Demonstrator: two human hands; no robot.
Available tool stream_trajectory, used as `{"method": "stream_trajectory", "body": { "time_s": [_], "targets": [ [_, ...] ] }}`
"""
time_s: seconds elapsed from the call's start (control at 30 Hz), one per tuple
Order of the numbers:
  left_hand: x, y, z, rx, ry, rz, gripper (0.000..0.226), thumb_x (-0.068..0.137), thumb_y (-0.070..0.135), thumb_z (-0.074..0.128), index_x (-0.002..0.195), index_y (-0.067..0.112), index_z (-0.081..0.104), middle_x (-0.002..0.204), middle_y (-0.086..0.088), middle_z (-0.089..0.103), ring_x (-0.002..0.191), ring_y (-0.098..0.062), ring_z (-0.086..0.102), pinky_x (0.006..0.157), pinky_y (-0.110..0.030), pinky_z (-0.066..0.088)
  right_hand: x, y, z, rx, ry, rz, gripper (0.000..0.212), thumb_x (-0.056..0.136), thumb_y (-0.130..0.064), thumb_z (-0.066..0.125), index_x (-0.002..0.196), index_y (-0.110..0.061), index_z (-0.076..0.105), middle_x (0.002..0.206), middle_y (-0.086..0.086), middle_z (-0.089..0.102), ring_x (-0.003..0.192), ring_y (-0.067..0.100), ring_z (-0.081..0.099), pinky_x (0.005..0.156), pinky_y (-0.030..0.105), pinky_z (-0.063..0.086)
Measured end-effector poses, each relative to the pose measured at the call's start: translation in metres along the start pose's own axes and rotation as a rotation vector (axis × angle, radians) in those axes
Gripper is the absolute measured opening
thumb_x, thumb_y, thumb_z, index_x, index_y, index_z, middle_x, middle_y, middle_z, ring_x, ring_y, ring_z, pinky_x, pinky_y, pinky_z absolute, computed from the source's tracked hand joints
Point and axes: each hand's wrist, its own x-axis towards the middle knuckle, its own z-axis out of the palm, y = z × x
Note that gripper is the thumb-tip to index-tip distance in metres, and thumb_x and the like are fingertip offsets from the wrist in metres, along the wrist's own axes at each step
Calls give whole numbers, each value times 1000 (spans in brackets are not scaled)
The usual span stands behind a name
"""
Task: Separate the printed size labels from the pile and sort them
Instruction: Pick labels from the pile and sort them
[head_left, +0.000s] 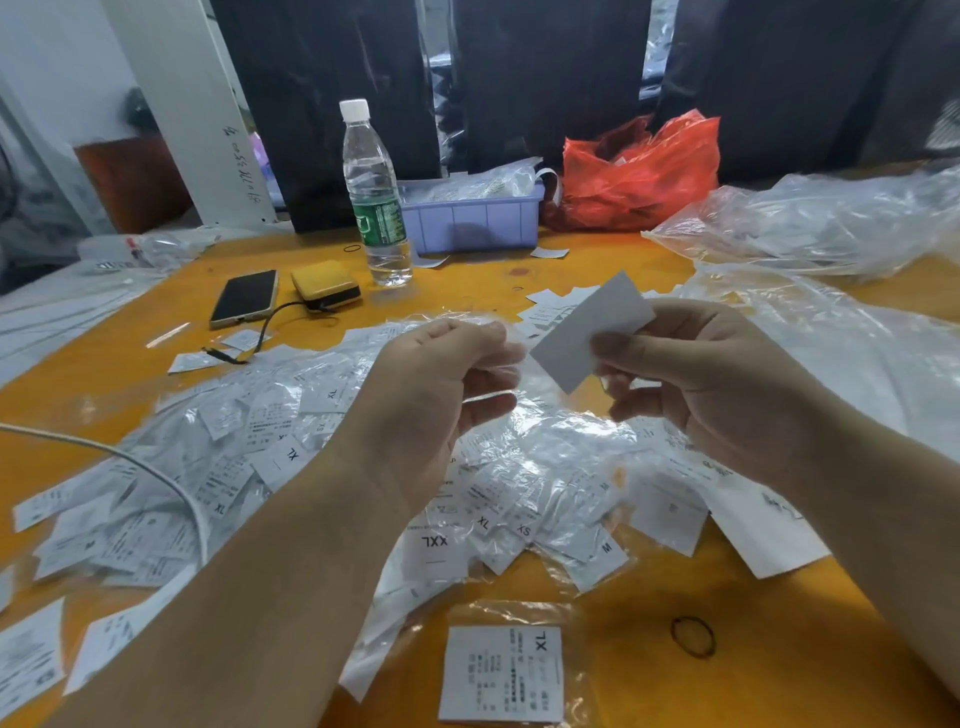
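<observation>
The left hand (441, 395) is raised above the pile (322, 457), fingers curled and pinching a clear sleeve (498, 358) whose thin film is hard to trace against the plastic beneath. Just right of it, the right hand (691, 374) pinches a blank-faced white label (592, 332) between thumb and fingers; its printed side is turned away, so the size cannot be read. The two hands are close but apart, with the label between them, and it is unclear whether the label's edge touches the sleeve.

The pile of bagged labels spreads over the orange tabletop (779, 649) under and left of both hands; a few read XL, XXL, M, most print is blurred. One XL label (501, 675) lies alone in its sleeve near the bottom edge, below the hands, with a rubber band (693, 636) to its right. Both forearms are cut off by the frame
</observation>
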Motion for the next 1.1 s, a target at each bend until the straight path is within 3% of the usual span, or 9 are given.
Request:
{"method": "stream_trajectory", "body": {
  "time_s": [0.2,0.3,0.43,0.5,0.6,0.73,0.87,1.0,1.1],
  "targets": [
    [-5,6,-1,62,69,127,17,89,3,59,75,10,53,76,-11,74,62,-19,67,61,-36,60,-5,-5,3,-70,83,-198,8,77,-23,69,75,-21,77,57,5,59,47,15,49,52,29,51],
    [-7,5,0,203,96,188,13,89,6,62,78,10,55,68,-4,70,57,-17,62,58,-35,59,-5,-5,4,-42,102,-225,14,82,-6,71,79,-18,78,66,11,67,54,20,60,57,31,55],
    [-6,1,0,335,115,222,11,90,16,65,80,14,60,62,5,62,59,-12,55,73,-49,60,-4,-7,1,129,3,-154,39,75,-2,43,90,-8,78,87,21,71,76,32,70,63,36,59],
    [-5,-2,0,391,103,239,12,91,23,65,82,16,62,64,6,60,58,-6,53,68,-34,58,-5,-8,2,179,-48,-137,39,77,-8,41,93,-5,77,91,25,69,80,36,68,63,38,59],
    [-6,-5,3,466,64,254,11,93,28,63,85,19,65,67,7,58,56,-1,50,54,-13,44,-6,-9,4,140,-21,-134,22,87,-14,57,93,-3,75,90,22,70,78,34,68,60,35,59],
    [-9,-8,5,551,10,283,14,94,30,61,84,21,67,72,-5,61,59,-7,52,55,-14,44,-7,-9,6,76,96,-92,32,70,-12,66,102,-8,69,87,13,73,76,26,69,60,29,59],
    [-11,-8,7,648,-15,334,11,93,31,63,83,26,67,69,10,64,62,-3,56,57,-14,45,-5,-11,6,133,130,-20,58,64,-6,69,119,-16,56,89,9,75,82,21,73,63,28,59],
    [-11,-8,7,693,0,404,7,91,32,66,85,27,68,75,11,66,75,-4,60,65,-15,47,-4,-11,7,134,109,47,32,65,-12,69,97,-9,67,78,8,73,66,15,68,54,24,55],
    [-13,-6,7,725,21,494,5,88,32,70,87,27,68,70,15,58,68,1,54,62,-11,42,-5,-12,7,194,84,91,13,68,-16,68,80,-12,69,71,8,69,60,15,65,51,25,54]
  ]
}}
